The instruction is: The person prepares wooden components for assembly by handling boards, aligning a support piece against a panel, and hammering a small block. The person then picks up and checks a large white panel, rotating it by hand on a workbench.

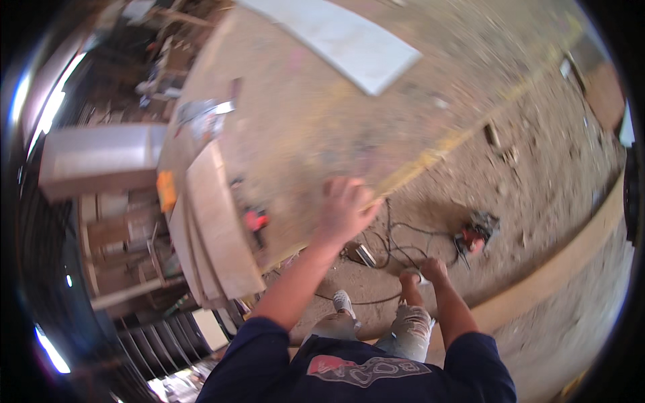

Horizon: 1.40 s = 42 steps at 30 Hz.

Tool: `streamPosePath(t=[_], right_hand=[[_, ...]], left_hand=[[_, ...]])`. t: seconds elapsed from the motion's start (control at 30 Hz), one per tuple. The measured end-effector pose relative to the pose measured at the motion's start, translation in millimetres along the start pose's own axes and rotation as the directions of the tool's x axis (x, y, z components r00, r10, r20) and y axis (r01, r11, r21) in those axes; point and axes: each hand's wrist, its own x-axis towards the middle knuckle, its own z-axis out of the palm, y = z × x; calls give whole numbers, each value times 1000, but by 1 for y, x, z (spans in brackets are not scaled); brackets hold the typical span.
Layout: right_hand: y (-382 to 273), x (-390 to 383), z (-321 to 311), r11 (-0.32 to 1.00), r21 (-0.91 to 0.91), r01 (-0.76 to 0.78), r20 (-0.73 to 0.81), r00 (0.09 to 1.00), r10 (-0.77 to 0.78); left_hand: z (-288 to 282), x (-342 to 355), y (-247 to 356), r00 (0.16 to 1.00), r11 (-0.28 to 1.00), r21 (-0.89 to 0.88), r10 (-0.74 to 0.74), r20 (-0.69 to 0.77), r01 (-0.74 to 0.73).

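My left hand (346, 207) is at the near edge of a large worn wooden worktable (295, 127), its fingers curled over the rim. Some blur softens the fingers, and nothing else shows in that hand. My right hand (433, 270) hangs low beside my right leg, over the dirt floor, apart from the table. Its fingers are too small and smeared to read. To the left of my left hand, a small red and black tool (256, 219) lies on the tabletop. A long white panel (342, 43) lies flat at the table's far side.
Curved wooden boards (222, 228) are stacked at the table's left end, by an orange item (166, 191). A red power tool (474, 236) and looped black cables (396, 245) lie on the floor to the right. A long wooden strip (557, 275) runs along the right.
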Motion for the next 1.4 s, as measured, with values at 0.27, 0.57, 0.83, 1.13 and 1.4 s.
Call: streamPosePath(t=[0.27,0.57,0.83,1.13,1.4], right_hand=[[-154,-133,-34,938,251,239,-312,937,-155],[-288,-207,-8,811,543,216,-248,964,-90],[-521,-169,21,436,856,278,-152,941,-303],[-587,-159,15,81,990,113,-105,989,-100],[-577,-245,-39,318,791,523,-545,838,-23]], left_hand=[[-6,-16,-6,998,996,-86,-43,-35,40],[-164,-231,8,983,713,-687,-16,184,141],[-214,-505,-81,883,641,-727,-458,-105,246],[-254,-575,-130,605,526,-607,-791,-91,595],[-185,-565,-121,583,-32,-929,-770,258,368]])
